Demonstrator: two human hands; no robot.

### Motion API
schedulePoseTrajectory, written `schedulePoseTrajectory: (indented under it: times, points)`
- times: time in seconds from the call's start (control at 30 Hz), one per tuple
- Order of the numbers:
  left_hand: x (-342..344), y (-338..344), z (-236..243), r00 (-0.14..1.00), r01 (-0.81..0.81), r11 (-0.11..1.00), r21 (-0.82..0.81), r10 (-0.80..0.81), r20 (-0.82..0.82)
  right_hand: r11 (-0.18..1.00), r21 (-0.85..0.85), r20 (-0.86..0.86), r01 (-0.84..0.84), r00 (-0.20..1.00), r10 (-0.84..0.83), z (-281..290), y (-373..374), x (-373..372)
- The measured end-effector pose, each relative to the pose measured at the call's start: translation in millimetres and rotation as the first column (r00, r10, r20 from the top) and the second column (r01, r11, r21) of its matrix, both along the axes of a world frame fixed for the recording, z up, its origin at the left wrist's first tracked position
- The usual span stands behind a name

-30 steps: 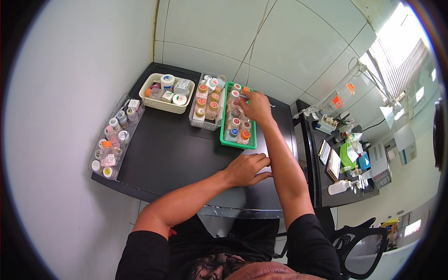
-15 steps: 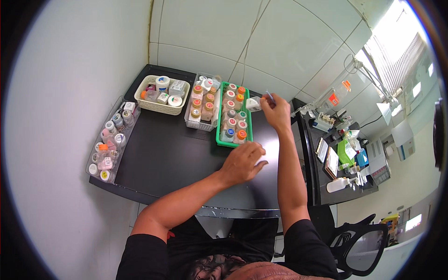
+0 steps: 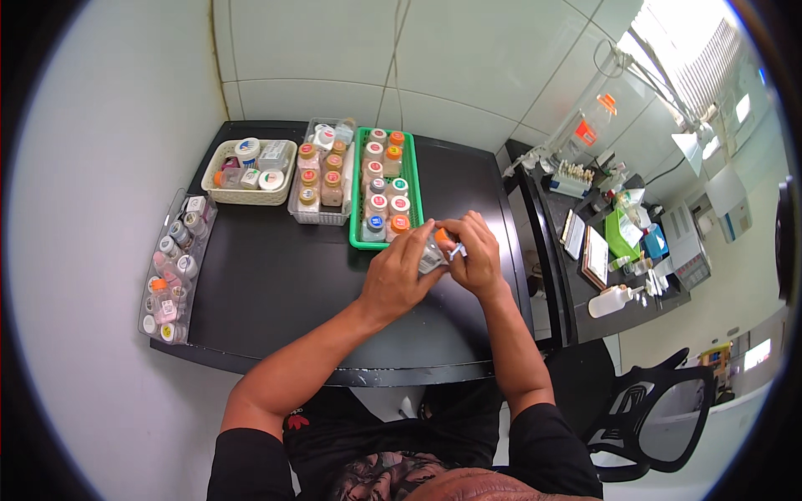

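- Both hands meet over the black worktop (image 3: 276, 275), just in front of the green tray (image 3: 359, 225) of capped bottles, with one small bottle (image 3: 434, 253) held between them
- The left hand (image 3: 399, 275) is closed around the bottle's body; the right hand (image 3: 478, 259) has its fingertips pinched at the orange cap (image 3: 443, 237) end
- The step in hand looks like working the cap, opening or tightening it; which of the two cannot be told from here
- The next move calls for a steady left grip while the right fingers turn, keeping the bottle off the tray's edge
- The bottle is tilted, its long axis running from lower left up towards the tray, cap end pointing away from the person
- It hangs above the worktop, not resting on it
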State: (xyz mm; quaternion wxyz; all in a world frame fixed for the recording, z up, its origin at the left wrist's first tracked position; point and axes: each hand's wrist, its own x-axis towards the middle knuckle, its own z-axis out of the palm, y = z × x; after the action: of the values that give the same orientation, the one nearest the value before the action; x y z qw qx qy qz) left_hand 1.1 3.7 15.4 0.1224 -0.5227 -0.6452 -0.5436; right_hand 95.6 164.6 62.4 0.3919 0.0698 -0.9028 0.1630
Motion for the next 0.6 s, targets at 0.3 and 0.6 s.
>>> schedulePoseTrajectory:
  times: [0.3, 0.6]
  points:
    - [3.1, 1.5, -7.3, 0.978, 0.208, 0.978, -0.024, -0.209, -0.021, 0.992, -0.123, -0.12, -0.031, 0.993, 0.016, -6.8, -1.8, 8.2]
    - [4.6, -4.0, -6.5, 0.928, 0.362, 0.931, -0.056, -0.354, 0.115, 0.94, -0.342, -0.139, -0.009, 0.989, -0.041, -10.7, 2.6, 11.5]
